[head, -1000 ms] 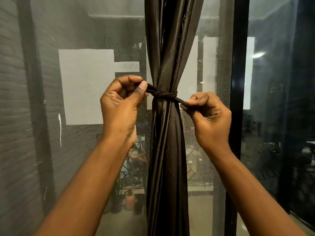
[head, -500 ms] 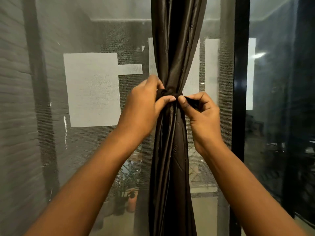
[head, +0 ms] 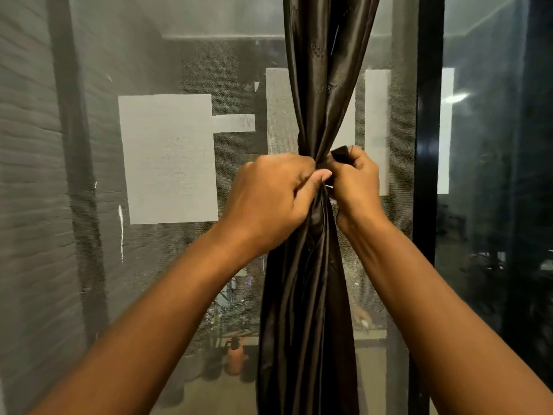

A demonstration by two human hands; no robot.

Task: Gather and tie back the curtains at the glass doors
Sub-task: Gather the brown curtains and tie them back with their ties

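— Where is the curtain [head: 311, 295] now, and where are your hands on it?

— The curtain hangs straight down in front of the mesh screen [head: 167, 151], just left of the black door frame [head: 426, 175]. It is gathered into one narrow bundle, and its long axis is vertical. Your two hands meet at the waist of this bundle, one on each side.

— Which hand holds the tie?

— Your right hand [head: 356, 181] pinches a dark end of the tie [head: 341, 154], which stands up above the fingers, on the right of the bundle. Your left hand [head: 269, 193] is curled around the bundle from the left, with the thumb pressed at the front.

— Is the knot closed?

— I cannot tell; your hands cover it. I think the left hand also holds an end of the tie, but this is hidden.

— What does the next move need?

— Probably a pull sideways, across the bundle. Both wrists are bent inward, and the forearms rise from below.
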